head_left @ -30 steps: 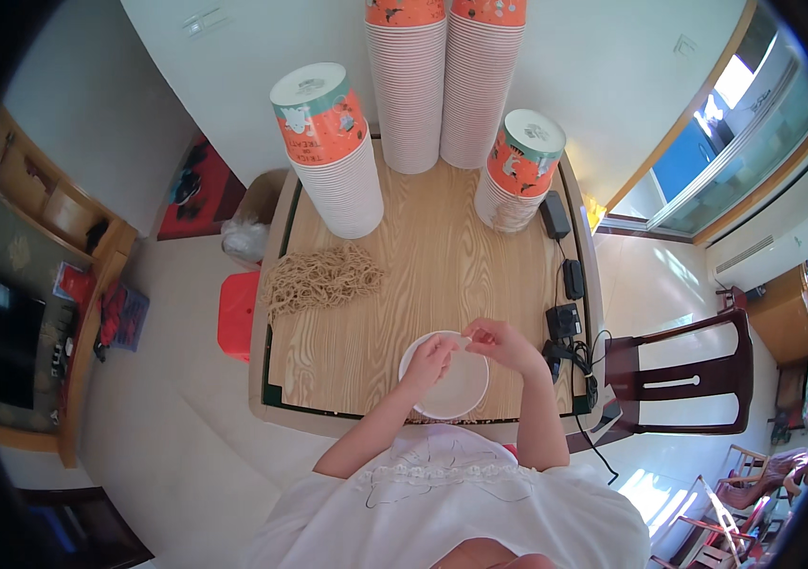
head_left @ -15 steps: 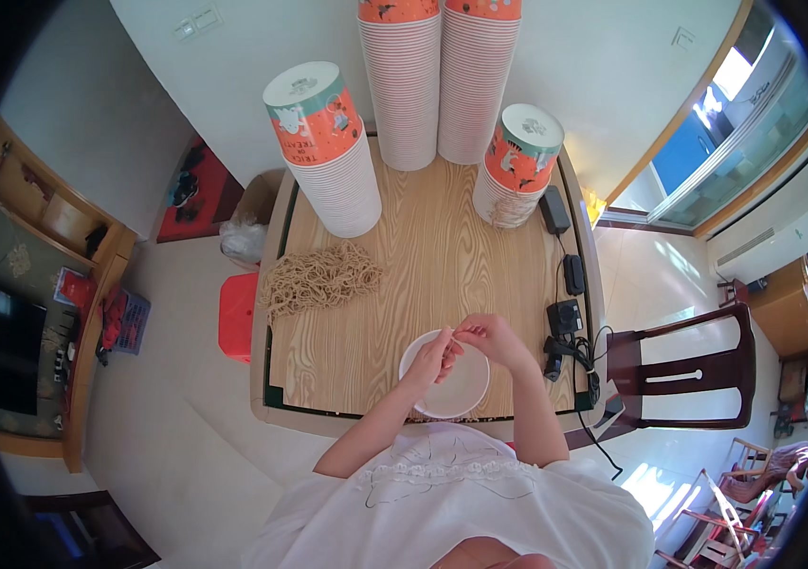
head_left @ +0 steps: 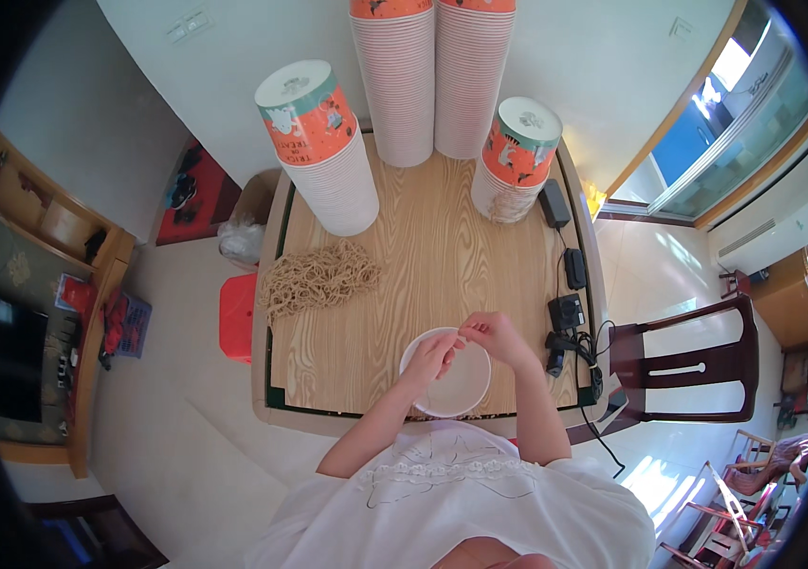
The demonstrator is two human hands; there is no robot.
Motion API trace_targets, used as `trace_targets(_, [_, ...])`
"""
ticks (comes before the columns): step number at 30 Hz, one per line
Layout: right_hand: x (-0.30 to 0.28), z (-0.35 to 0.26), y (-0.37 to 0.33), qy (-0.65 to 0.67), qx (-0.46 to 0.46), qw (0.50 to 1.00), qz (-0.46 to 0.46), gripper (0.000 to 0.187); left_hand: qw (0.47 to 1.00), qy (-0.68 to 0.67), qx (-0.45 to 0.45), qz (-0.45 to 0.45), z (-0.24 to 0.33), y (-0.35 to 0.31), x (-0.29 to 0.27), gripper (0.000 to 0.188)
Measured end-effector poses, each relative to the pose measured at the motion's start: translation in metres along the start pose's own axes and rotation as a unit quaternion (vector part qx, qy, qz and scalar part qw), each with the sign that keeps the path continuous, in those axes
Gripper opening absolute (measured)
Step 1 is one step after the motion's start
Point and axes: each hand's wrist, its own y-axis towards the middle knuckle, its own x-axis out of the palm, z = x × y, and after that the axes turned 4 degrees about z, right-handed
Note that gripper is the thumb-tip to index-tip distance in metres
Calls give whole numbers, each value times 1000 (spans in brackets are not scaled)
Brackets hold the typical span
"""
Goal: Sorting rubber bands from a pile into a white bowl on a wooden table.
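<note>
A white paper bucket (head_left: 465,387) stands mouth up at the table's near edge, in front of me. Over its mouth, my left hand (head_left: 435,357) has its fingers bent and pressed together, close to the far rim. My right hand (head_left: 490,334) pinches with thumb and forefinger by that rim, its fingertips meeting those of the left. Whatever lies between the fingertips is too small to make out. A tangled heap of tan twine (head_left: 321,278) lies to the left, apart from both hands.
Upside-down stacks of orange-and-green paper buckets stand farther back: a left stack (head_left: 328,180), two tall stacks (head_left: 399,95) and a short right stack (head_left: 519,156). Black power adapters with cables (head_left: 566,313) line the right edge. A dark wooden chair (head_left: 688,365) and a red stool (head_left: 236,318) flank the table.
My right hand has shifted very slightly to the right, its fingertips still against the left hand's. The view has moved a little; the bucket and twine stay in place.
</note>
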Motion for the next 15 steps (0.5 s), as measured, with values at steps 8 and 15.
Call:
trace_targets(8, [12,8,-1,51,-22,998,-10,9,998,-59,-29,2,-1,4,-3,43])
trace_targets(15, [10,13,1,26,-33,999,22,6,998,-60,-7,31,-4,4,-2,27])
